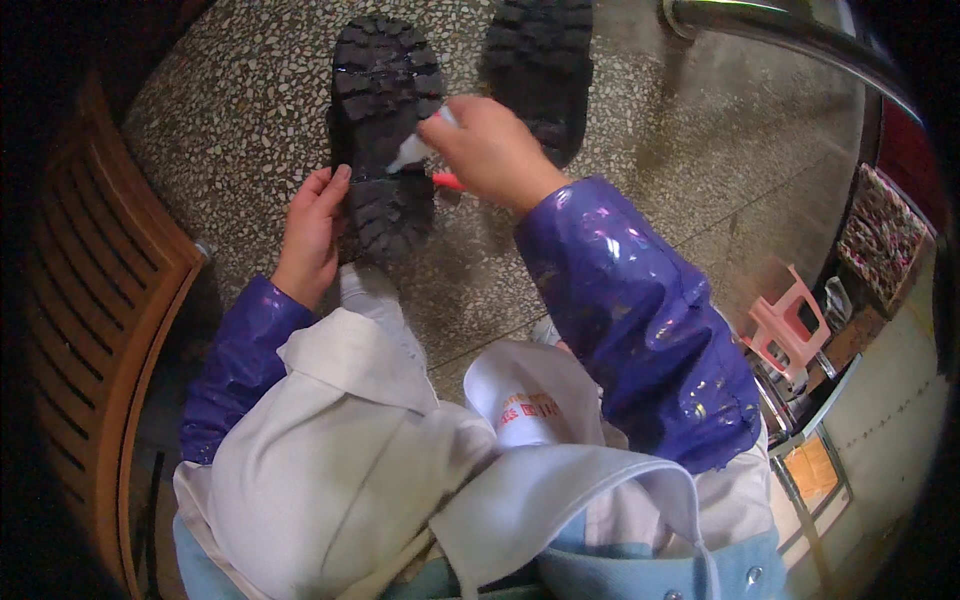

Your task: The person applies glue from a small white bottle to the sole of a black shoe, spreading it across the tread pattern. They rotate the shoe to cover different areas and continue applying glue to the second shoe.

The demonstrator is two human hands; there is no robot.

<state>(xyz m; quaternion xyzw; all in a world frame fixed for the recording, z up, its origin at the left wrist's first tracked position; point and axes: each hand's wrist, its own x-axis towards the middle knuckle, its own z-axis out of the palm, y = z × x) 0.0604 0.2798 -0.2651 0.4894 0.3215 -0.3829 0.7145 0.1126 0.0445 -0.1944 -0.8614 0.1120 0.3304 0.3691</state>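
Observation:
A black shoe sole (388,85) with deep treads faces up at the top middle. My left hand (312,235) grips its left edge near the narrow waist, thumb along the side. Over the other edge, my right hand (490,150) holds a small white squeeze bottle (412,152), its narrow nozzle pointing down at the crack-like line across the sole's waist. A small red piece (447,181) shows just below the right hand; I cannot tell whether it is held. Whether an upper is attached under the sole is hidden.
A second black treaded sole (540,75) lies to the right on the speckled floor (250,90). On the left is a brown slatted seat (110,290). A metal tube (790,35) curves across the upper right. Farther right are a pink plastic stool (790,320) and a patterned cushion (882,235).

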